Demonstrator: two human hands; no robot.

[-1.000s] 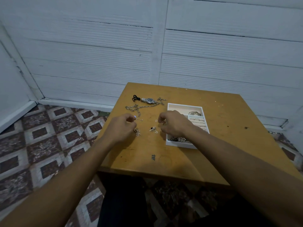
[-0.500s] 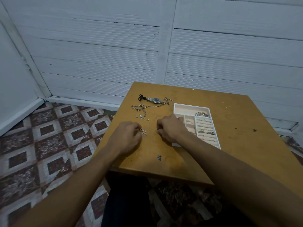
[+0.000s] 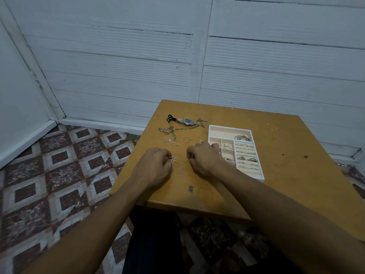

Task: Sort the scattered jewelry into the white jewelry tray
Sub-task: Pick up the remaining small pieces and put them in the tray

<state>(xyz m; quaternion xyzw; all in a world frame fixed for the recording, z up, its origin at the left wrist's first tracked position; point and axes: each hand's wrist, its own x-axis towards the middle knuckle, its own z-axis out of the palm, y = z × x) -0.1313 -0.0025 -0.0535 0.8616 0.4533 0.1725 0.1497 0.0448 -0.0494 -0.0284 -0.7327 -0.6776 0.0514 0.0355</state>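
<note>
On the yellow desk, the left hand pinched a small glittering piece in curled fingers; the right hand, fingers curled too, nipped a thin metal bit just beside the white jewelry tray. Farther back lay a chain and a watch.

Only one readable sign: a dark "#" mark, looks hand-inked, on the wooden table nr the front edge, btwn the two forearms. Watch dial too small to read.
</note>
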